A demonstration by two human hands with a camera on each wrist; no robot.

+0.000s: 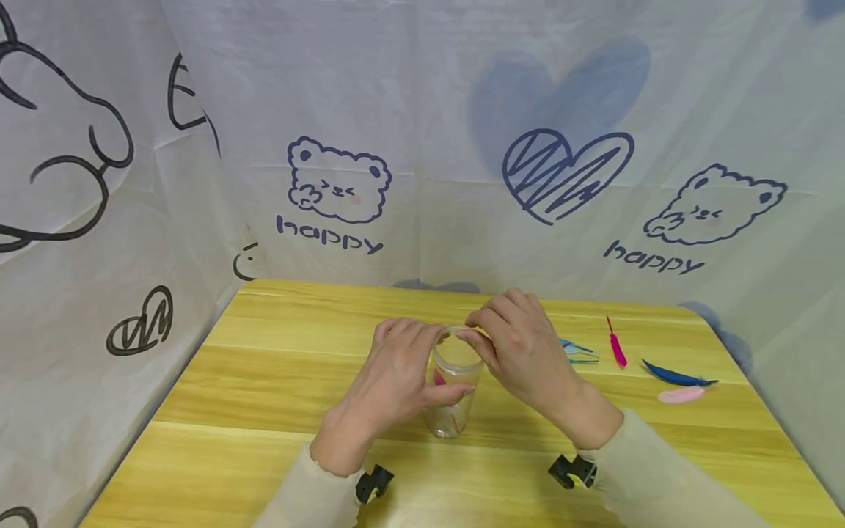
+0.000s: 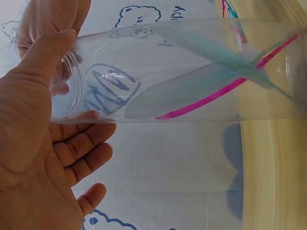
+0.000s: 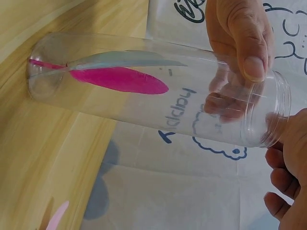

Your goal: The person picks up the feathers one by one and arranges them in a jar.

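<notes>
A clear plastic jar [image 1: 451,424] with a threaded neck stands upright on the wooden table. Inside it, a magenta feather [image 3: 120,81] leans beside a pale blue-grey feather [image 3: 124,58], quills down at the base. My left hand [image 1: 396,378] grips the upper part of the jar, thumb on the near side and fingers round the far side. At the mouth, my right hand [image 1: 528,348] pinches the rim between thumb and fingers. Its exact finger contact is partly hidden in the head view. No lid shows on the jar.
To the right of the jar lie several light-blue feathers [image 1: 579,350], partly behind the right hand. Farther right are a magenta feather [image 1: 617,350], a dark blue feather [image 1: 676,376] and a pale pink feather [image 1: 682,395]. A printed cloth [image 1: 449,220] hangs behind the table.
</notes>
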